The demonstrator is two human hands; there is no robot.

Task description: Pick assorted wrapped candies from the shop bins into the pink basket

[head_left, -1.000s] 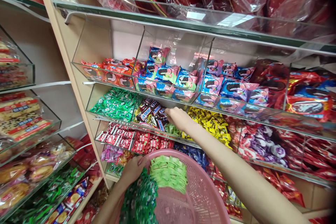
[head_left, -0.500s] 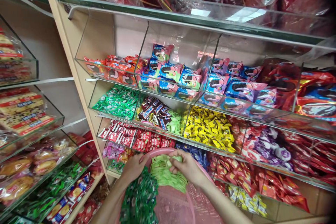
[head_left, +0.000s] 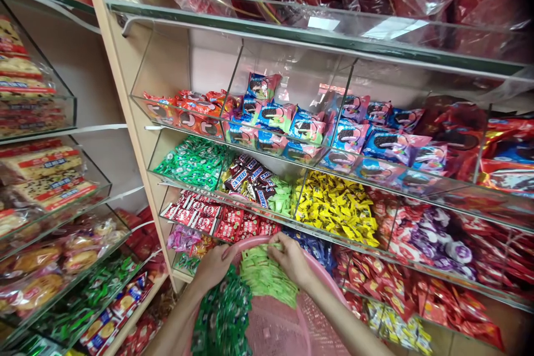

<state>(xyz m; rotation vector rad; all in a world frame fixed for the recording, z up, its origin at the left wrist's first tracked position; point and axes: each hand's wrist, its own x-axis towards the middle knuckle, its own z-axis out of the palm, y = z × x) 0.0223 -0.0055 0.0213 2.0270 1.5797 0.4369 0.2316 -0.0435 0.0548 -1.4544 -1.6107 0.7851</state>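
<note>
A pink plastic basket (head_left: 277,322) is held low in front of me, tilted so its inside shows. My left hand (head_left: 216,267) grips its rim on the left, thumb over the edge. Dark green wrapped candies (head_left: 223,311) lie heaped inside, below that hand. Beside them is a pile of light green wrapped candies (head_left: 267,275) near the far rim. My right hand (head_left: 288,258) is at the far rim over the light green pile, its fingers curled in. Whether these fingers hold a candy or the rim is hidden.
Clear-fronted shelves surround the basket. Ahead are green candies (head_left: 192,161), Snickers bars (head_left: 246,178), yellow candies (head_left: 337,206) and red packets (head_left: 196,211). Blue cookie packs (head_left: 275,114) fill a higher row. A wooden upright (head_left: 120,94) separates the left shelves, which hold packaged bread (head_left: 45,261).
The right hand's fingers have shifted slightly up toward the rim, and the light green candy seen at them before no longer shows. The shelves sit a little further right in view.
</note>
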